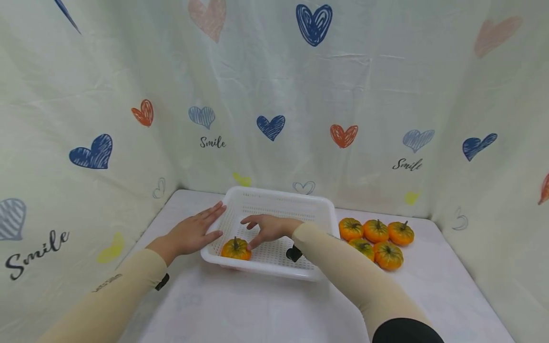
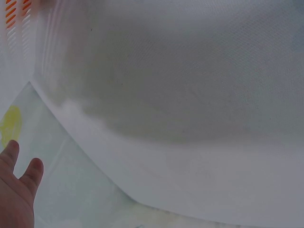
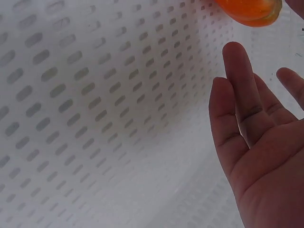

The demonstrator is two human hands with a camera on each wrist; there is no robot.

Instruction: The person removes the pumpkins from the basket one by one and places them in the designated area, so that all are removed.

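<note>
A white perforated plastic basket (image 1: pixel 274 272) stands on the table. One small orange-green pumpkin (image 1: pixel 236 248) sits in its front left corner, stem up; the right wrist view catches the orange underside of this pumpkin (image 3: pixel 254 10) at the top. My right hand (image 1: pixel 269 228) reaches into the basket beside it, thumb at the pumpkin's right side, the other fingers extended and apart from it, as the right wrist view shows of the hand (image 3: pixel 266 137). My left hand (image 1: pixel 193 232) lies along the basket's left rim with straight fingers. In the left wrist view only some fingers (image 2: pixel 31 176) show.
Several more small pumpkins (image 1: pixel 388 256) stand grouped on the table right of the basket. The table (image 1: pixel 240 309) has a white cover. A pale curtain (image 1: pixel 274 85) printed with hearts hangs behind and at both sides.
</note>
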